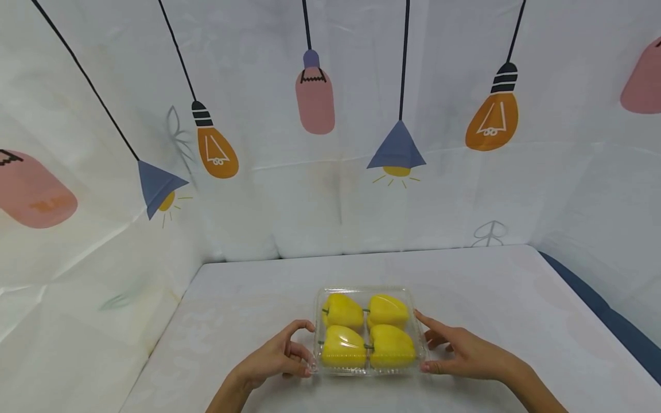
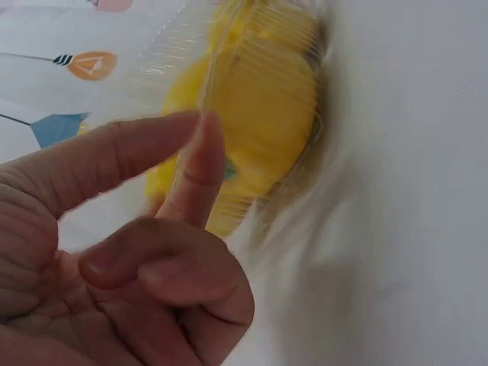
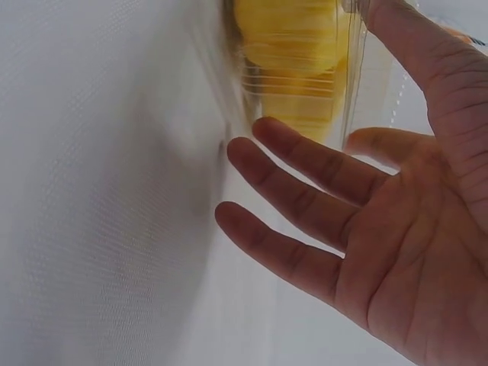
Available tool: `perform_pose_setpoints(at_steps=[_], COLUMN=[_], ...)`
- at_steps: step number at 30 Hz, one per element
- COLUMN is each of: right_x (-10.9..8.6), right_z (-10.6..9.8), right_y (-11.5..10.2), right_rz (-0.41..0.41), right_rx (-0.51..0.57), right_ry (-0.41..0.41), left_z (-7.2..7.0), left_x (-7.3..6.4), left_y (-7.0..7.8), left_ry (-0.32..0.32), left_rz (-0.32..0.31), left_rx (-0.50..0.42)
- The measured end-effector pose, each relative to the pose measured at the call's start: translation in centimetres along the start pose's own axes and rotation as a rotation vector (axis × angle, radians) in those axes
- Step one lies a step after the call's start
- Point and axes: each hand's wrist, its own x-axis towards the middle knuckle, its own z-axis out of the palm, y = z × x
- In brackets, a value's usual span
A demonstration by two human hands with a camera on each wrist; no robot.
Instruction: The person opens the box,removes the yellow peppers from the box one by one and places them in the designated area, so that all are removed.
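A clear plastic clamshell box [image 1: 369,291] lies on the white table and holds several yellow bell peppers [image 1: 343,347] with green stems. My left hand [image 1: 281,355] is at the box's left side with its fingers curled; thumb and a fingertip meet right at the rim in the left wrist view. My right hand [image 1: 467,353] is at the right side, its thumb at the near right corner and its index finger reaching along the edge. In the right wrist view, the other fingers [image 3: 297,206] extend loosely beside the box, apart from each other.
The box stands near the front of a white table [image 1: 248,298]. Behind it hangs a pale curtain [image 1: 268,212] printed with lamps and bulbs. Dark blue fabric [image 1: 599,304] shows beyond the table's right edge.
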Motion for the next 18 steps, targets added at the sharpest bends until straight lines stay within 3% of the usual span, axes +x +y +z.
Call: perform_pose_setpoints(at_steps=[7,18], right_x=[-0.1,-0.32], right_z=[-0.32,0.21], right_y=[0.18,-0.29], right_rz=[-0.03,-0.017], right_rx=[-0.078,-0.133], right_ry=[0.006,0.066], left_z=[0.43,0.83], left_x=[-0.1,-0.72], left_y=[0.11,0.47], left_ry=[-0.038,0.075], left_rz=[0.022,0.034], left_rx=[0.068,0.16])
